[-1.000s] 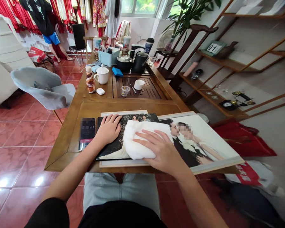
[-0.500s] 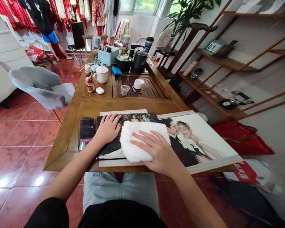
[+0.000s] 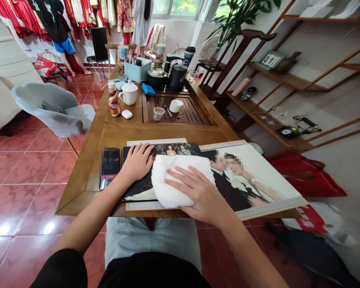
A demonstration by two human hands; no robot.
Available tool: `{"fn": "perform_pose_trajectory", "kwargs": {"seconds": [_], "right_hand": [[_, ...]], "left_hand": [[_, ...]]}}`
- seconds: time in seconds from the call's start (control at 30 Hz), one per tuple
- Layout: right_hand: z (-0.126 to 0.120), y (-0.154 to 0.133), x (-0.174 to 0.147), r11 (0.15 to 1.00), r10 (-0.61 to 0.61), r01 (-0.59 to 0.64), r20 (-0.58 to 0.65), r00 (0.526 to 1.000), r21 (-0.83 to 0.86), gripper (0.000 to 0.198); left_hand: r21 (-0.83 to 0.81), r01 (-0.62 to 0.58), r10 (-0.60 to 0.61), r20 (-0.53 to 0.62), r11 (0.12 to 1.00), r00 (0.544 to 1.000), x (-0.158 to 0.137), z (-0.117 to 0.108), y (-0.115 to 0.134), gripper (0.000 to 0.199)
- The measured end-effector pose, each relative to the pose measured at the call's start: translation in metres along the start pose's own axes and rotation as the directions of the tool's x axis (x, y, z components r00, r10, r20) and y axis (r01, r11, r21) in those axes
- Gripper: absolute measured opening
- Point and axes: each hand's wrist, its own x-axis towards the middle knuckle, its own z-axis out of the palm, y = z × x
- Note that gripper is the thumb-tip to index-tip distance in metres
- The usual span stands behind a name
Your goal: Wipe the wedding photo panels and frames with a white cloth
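My left hand (image 3: 139,162) lies flat with its fingers stretched out on the upper left of a dark photo album (image 3: 141,190), whose cover shows a couple outdoors. Spread over a folded white towel (image 3: 163,188), my right hand (image 3: 198,192) presses on it from above, fingers apart. The towel covers the album's right part and reaches the edge of a large framed photo (image 3: 267,168) of a couple. Beneath the album, a pale frame (image 3: 156,141) shows at its top and bottom edges. A phone (image 3: 110,168) with a lit screen lies left of the album.
The wooden table (image 3: 90,168) carries a drink bottle (image 3: 114,99), a lidded white mug (image 3: 129,93), a white case (image 3: 127,114), a small plastic cup (image 3: 159,114), a white cup (image 3: 176,105) and a kettle (image 3: 177,76). A grey chair (image 3: 54,106) stands left; shelves (image 3: 288,76) rise right.
The towel's lower edge bulges slightly nearer to me, with my right hand still on it. My left hand stays in place on the album.
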Motion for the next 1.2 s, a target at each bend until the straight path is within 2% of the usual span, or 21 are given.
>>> {"fn": "perform_pose_trajectory", "kwargs": {"seconds": [0.27,0.5,0.7,0.87,0.93,1.1,1.2], "right_hand": [[-0.005,0.023,-0.003,0.991,0.132,-0.133,-0.038,0.991,-0.023,0.053],[-0.006,0.006,-0.005,1.000,0.010,-0.010,0.018,1.000,0.013,0.057],[-0.005,0.021,-0.008,0.984,0.167,-0.170,-0.054,0.984,-0.046,0.050],[-0.006,0.004,0.000,0.998,0.061,-0.061,0.011,0.998,0.006,0.058],[-0.006,0.006,0.000,0.999,0.042,-0.043,0.026,0.999,0.030,0.059],[-0.005,0.025,-0.002,0.978,0.205,-0.206,-0.043,0.978,-0.029,0.049],[-0.004,0.017,0.000,0.983,0.181,-0.182,-0.029,0.983,-0.024,0.052]], "left_hand": [[-0.020,0.022,-0.022,0.021,1.000,1.000,0.000,-0.002,0.002,0.044],[-0.014,0.028,-0.028,0.028,1.000,0.999,0.000,-0.003,0.002,0.044],[-0.022,0.026,-0.025,0.036,0.999,0.999,0.000,-0.004,0.002,0.044],[-0.004,0.017,-0.017,0.025,1.000,1.000,0.000,-0.002,0.001,0.044],[0.000,0.020,-0.020,0.027,1.000,0.999,0.000,-0.002,0.001,0.044],[-0.005,0.031,-0.031,0.036,0.999,0.999,0.000,-0.003,0.002,0.044],[-0.004,0.025,-0.024,0.033,1.000,0.999,0.000,-0.002,0.002,0.044]]}}
